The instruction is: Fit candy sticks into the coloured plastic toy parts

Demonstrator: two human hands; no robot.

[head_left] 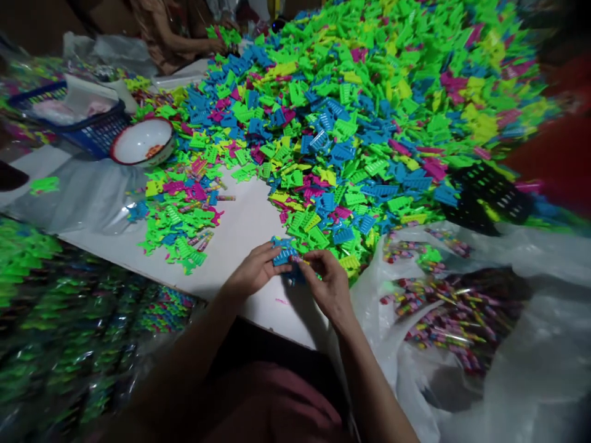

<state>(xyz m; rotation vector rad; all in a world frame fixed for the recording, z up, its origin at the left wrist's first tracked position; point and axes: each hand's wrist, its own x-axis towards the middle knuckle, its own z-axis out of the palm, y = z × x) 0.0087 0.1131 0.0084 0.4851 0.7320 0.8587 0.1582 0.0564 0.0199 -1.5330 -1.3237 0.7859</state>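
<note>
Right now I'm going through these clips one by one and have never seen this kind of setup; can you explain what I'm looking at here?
There is no machine. The single picture comes from a camera worn on a person's head, looking down at their own bare hands. The left hand and right hand together pinch a small blue plastic piece at the near edge of a white table. A huge pile of plastic pieces in green, blue, yellow and pink covers the table. At the left stand a white bowl and a blue basket. At the right a clear bag holds thin coloured sticks. Another person's hand works at the far end.
</note>
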